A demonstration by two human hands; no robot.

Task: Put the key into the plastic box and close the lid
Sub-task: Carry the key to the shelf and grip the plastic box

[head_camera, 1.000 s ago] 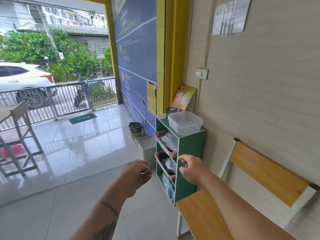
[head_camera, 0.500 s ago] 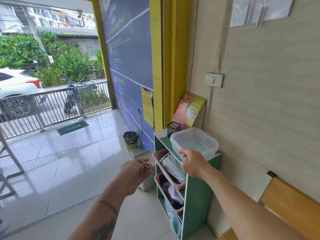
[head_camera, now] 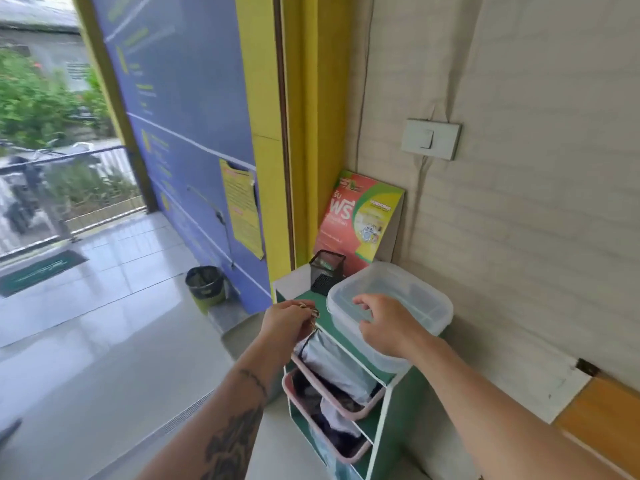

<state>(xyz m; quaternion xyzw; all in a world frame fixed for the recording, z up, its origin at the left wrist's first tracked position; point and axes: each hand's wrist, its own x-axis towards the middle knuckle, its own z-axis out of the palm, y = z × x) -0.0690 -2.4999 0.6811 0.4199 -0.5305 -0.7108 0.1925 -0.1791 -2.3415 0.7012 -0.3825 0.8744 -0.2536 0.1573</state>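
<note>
A clear plastic box with its lid on sits on top of a green shelf unit against the wall. My right hand rests over the near part of the lid, fingers spread and curled down onto it. My left hand is just left of the box, level with the shelf top, fingers closed on a small metal key that pokes out at the fingertips.
A black mesh pen holder and a red-green leaflet stand stand behind the box. Pink baskets with bags fill the shelves. A small bin sits on the floor to the left, a wooden bench to the right.
I have stepped closer to the shelf. My right hand moved from the shelf's front edge up onto the box lid. My left hand with the key rose to the box's left side.
</note>
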